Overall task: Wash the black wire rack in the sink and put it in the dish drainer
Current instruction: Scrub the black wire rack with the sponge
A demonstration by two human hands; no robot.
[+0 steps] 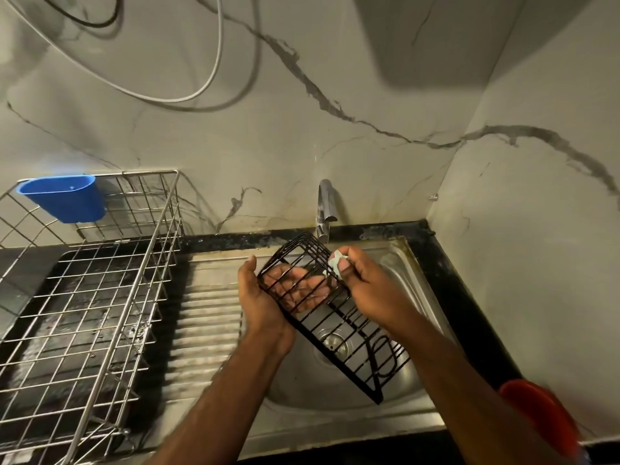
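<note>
You hold the rack (330, 313) over the sink (399, 263), tilted, its far end raised toward the tap (324, 209) and its near end low over the drain (333, 342). Your left hand (265, 297) supports the raised end from beneath: the palm faces up, the fingers (302, 286) lie fairly straight under the wires and show through them, and the thumb stands up at the rack's left edge. Your right hand (365, 286) is at the rack's right side, fingers curled and pinching a small pale scrubber (337, 263) against the top wires, just below the tap's spout. The two hands sit close together with the rack between them. Whether water is running cannot be told. To the left of your left hand lies the ribbed draining board (204, 313), and beyond it, well apart from the rack, stands the drainer (94, 303), with a blue cup (63, 198) hung on its back rail. Near your right forearm, at the lower right edge, a red container (536, 417) is partly in view. White and dark cables (214, 62) loop on the marbled wall (335, 129) above the hands.
</note>
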